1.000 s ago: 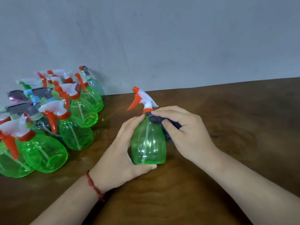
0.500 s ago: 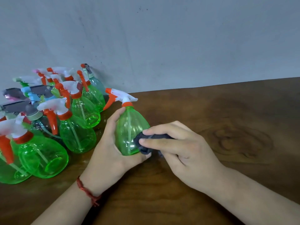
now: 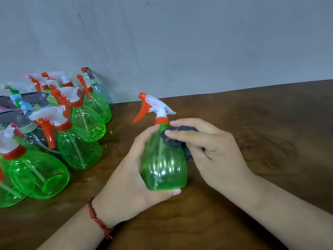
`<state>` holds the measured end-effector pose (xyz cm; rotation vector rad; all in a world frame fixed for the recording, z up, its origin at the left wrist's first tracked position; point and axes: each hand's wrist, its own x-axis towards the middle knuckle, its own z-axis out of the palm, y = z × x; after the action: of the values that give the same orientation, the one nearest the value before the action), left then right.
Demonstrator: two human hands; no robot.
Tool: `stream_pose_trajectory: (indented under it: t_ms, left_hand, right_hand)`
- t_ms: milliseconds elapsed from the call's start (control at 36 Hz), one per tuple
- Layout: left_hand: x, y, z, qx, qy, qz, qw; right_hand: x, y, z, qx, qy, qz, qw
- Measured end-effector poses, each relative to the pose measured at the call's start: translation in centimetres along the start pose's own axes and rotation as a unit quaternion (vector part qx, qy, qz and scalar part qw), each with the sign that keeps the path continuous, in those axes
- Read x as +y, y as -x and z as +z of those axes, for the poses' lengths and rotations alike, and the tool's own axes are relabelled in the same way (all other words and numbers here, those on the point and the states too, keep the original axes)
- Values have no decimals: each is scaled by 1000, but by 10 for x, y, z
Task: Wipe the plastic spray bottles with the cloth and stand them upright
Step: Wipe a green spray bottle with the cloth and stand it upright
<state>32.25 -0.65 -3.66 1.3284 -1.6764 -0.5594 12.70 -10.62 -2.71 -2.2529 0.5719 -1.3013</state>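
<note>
A green see-through spray bottle (image 3: 163, 165) with a white head and orange trigger stands nearly upright at the middle of the brown wooden table (image 3: 261, 123). My left hand (image 3: 129, 175) grips its body from the left, thumb under the base. My right hand (image 3: 210, 152) holds a dark grey cloth (image 3: 173, 139) against the bottle's upper right shoulder, fingers curled over the cloth. Much of the cloth is hidden under my fingers.
Several more spray bottles (image 3: 79, 145), mostly green with orange triggers, stand crowded at the left against the grey wall (image 3: 180, 42). Some have grey or blue heads. A red string bracelet (image 3: 98, 219) is on my left wrist.
The bottle, tilted toward the cluster half a second ago, is back near upright and closer to me. The cloth moved from the bottle's lower side up to its shoulder.
</note>
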Motion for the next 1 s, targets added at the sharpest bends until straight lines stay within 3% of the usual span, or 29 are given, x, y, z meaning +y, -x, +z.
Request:
stream_pose_trajectory:
  t_ms: [139, 472, 722, 917, 1000]
  left_hand:
    - [4, 3, 9, -8, 15, 16, 1000]
    - [1, -9, -1, 176, 38, -52, 982]
    - [12, 2, 12, 83, 37, -9, 996]
    - [10, 2, 13, 35, 33, -3, 999]
    - [8, 1, 11, 42, -10, -8, 999]
  right_hand:
    - [-4, -1, -4, 7, -56, 62, 996]
    - [-12, 15, -1, -68, 27, -34, 997]
    - [-5, 7, -5, 2, -69, 63, 996]
    - [-3, 0, -18, -23, -221, 152, 963]
    - [-1, 1, -17, -24, -222, 145, 964]
